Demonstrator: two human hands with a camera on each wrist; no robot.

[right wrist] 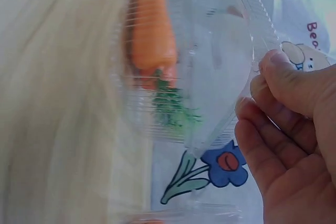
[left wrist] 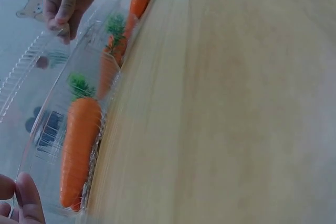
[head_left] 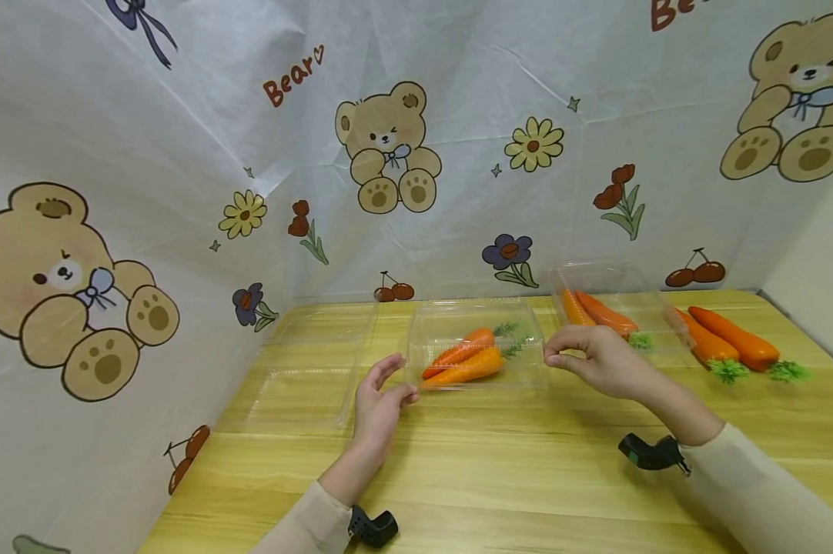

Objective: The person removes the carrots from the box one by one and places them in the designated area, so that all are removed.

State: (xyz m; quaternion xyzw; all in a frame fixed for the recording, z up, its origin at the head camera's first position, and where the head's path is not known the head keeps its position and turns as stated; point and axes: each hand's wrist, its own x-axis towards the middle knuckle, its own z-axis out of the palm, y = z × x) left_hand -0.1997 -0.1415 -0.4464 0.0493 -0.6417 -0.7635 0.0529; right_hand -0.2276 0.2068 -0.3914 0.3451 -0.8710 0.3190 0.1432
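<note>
A clear plastic clamshell box stands mid-table with two orange carrots inside, their green tops to the right. My right hand pinches the box's right edge between thumb and fingers; in the right wrist view, the right hand holds the thin clear rim. At the box's left side is my left hand, and the left wrist view shows the left hand's fingertips pinching the rim's corner. The lid lies over the carrots; whether it is latched I cannot tell.
On the left lies another clear box with its lid up. Behind my right hand, a third clear box holds carrots. Further right, two loose carrots lie on the wooden table. A bear-print sheet hangs behind.
</note>
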